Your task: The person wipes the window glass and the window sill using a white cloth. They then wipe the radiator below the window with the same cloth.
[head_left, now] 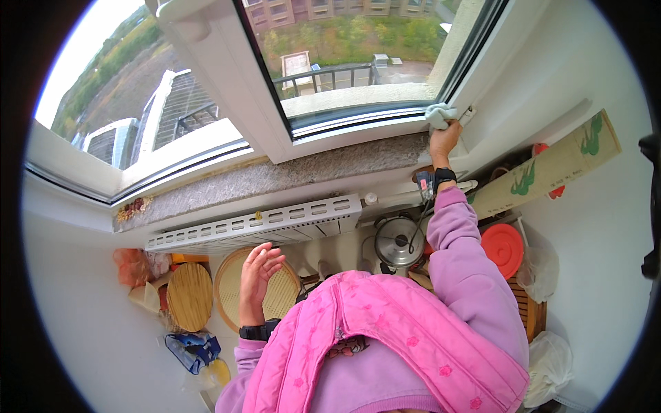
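Observation:
My right hand [443,138] reaches up to the lower right corner of the white window frame [358,124] and presses a pale crumpled cloth [438,113] against it. The arm wears a lilac sleeve and a dark wrist device. My left hand [258,275] hangs free below the radiator, fingers spread, holding nothing, above a round woven tray [279,297]. A dark band sits on that wrist too. A pink quilted vest fills the lower middle.
A grey stone sill [289,172] runs under the window, with a white perforated radiator cover [255,224] below it. On the floor stand a metal pot with a lid [398,242], a red lid [502,249], a round wooden board [189,296], plastic bags and a long cardboard box [551,168].

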`<state>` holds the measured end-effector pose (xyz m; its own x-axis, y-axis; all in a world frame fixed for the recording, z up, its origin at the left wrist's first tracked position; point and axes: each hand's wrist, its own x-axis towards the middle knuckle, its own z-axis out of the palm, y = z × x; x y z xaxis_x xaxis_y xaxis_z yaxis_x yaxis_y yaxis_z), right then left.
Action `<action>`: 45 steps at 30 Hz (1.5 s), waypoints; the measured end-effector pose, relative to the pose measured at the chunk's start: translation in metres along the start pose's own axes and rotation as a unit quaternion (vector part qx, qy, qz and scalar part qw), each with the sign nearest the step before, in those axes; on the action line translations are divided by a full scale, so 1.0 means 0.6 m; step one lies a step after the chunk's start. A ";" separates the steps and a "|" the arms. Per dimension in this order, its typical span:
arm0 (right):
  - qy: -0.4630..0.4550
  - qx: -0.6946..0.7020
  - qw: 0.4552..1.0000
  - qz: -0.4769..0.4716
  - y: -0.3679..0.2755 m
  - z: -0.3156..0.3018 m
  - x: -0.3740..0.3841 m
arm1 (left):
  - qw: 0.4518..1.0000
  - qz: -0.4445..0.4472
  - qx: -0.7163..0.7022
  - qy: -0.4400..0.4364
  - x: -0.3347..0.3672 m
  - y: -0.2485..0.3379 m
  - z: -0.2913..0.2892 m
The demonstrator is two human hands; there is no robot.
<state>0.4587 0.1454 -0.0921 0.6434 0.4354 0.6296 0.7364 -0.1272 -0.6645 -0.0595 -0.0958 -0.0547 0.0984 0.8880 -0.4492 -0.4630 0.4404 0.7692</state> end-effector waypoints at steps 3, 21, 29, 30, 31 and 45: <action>0.008 0.009 0.992 0.124 -0.023 0.031 -0.018 | 0.999 0.017 -0.019 -0.022 -0.004 -0.003 0.000; -0.347 0.425 0.792 0.267 -0.396 0.115 -0.411 | 0.998 0.025 -0.035 0.038 -0.046 -0.018 -0.048; -0.380 0.600 0.590 0.384 -0.523 0.036 -0.317 | 0.998 0.020 -0.048 0.035 -0.044 -0.018 -0.050; -0.370 0.619 0.579 0.380 -0.548 0.020 -0.296 | 0.998 0.020 -0.047 0.025 -0.041 -0.016 -0.047; -0.360 0.637 0.568 0.378 -0.573 0.001 -0.276 | 0.999 0.016 -0.044 0.026 -0.039 -0.014 -0.045; -0.287 0.720 0.614 0.151 -0.751 -0.073 -0.125 | 0.996 0.041 -0.058 0.056 -0.077 -0.028 -0.074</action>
<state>0.0877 0.1310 0.1778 0.2211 0.8809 0.4185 -0.6123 0.4594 -0.6434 -0.0955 -0.1503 -0.0671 -0.0395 0.8976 -0.4391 -0.5644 0.3426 0.7511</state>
